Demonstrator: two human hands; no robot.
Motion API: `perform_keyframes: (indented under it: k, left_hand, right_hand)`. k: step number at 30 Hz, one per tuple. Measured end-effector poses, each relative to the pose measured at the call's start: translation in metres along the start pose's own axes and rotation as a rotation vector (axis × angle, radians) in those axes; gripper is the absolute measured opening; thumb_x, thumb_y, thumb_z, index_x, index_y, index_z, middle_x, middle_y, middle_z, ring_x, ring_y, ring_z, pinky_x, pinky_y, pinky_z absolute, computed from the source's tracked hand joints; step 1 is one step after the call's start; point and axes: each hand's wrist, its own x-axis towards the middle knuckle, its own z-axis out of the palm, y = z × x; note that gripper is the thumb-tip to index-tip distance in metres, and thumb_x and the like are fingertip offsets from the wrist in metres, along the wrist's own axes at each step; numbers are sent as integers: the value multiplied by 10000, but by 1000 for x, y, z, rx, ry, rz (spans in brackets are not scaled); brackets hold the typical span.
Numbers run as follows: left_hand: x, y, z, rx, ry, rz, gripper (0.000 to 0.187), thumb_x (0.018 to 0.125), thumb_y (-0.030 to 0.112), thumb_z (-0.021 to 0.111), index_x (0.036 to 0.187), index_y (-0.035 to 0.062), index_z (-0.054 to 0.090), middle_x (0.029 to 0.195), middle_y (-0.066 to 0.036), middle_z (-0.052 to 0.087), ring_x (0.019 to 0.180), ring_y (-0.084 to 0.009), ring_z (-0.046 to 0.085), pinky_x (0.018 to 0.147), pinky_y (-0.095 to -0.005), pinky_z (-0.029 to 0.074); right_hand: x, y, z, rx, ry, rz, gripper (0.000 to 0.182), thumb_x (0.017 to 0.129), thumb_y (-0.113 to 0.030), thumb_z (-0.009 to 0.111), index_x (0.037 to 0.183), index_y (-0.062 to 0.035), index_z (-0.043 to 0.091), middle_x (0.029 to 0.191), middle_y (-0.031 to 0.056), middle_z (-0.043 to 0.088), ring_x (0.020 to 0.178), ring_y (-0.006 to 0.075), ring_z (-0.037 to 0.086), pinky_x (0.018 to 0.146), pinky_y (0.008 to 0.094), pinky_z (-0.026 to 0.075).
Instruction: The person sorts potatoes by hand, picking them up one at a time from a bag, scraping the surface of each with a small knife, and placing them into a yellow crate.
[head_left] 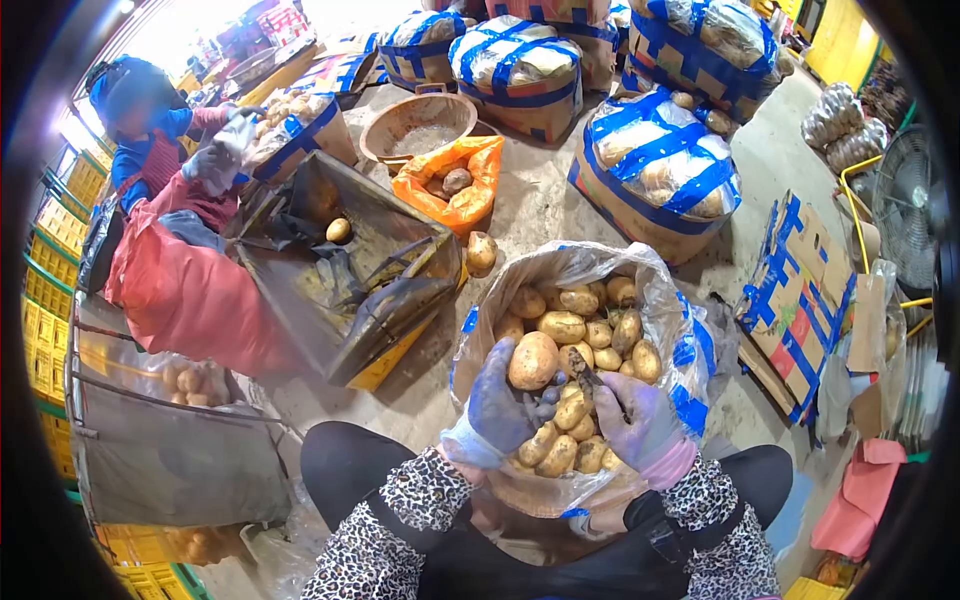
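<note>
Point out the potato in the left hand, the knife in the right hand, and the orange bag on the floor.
potato point(533, 361): head view, middle of its skin.
knife point(583, 371): head view, on the dark blade.
orange bag point(470, 200): head view, right side of the plastic.

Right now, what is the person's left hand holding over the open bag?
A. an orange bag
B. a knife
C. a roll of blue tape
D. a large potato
D. The gloved left hand grips a large potato above the open bag of potatoes.
</note>
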Motion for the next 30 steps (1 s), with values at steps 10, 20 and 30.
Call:
perform_keyframes:
  k: [10,20,30]
  left_hand:
    - [-4,6,1,35,-24,78,464,986,467,501,1243,82,528,1101,-154,602,953,-295,612,798,-416,573]
    - [-11,1,10,122,26,113,503,993,493,460,1239,62,543,1062,-175,633,886,-280,640,716,-382,585]
    - [-11,2,24,-62,-238,-35,510,1006,502,409,1269,85,539,1128,-175,624,964,-313,621,792,-415,531]
  right_hand:
    - [22,57,-57,-490,156,-282,385,845,-3,620,1218,-96,637,825,206,647,794,372,653,722,433,536]
    - [28,194,-94,-1367,-341,117,522,956,-218,502,1472,-216,426,1150,104,656,1121,256,617,1111,577,312]
    - [-36,237,-181,-1187,-607,194,645,896,-79,516,1511,-174,348,1186,241,613,1083,390,623,896,472,521]
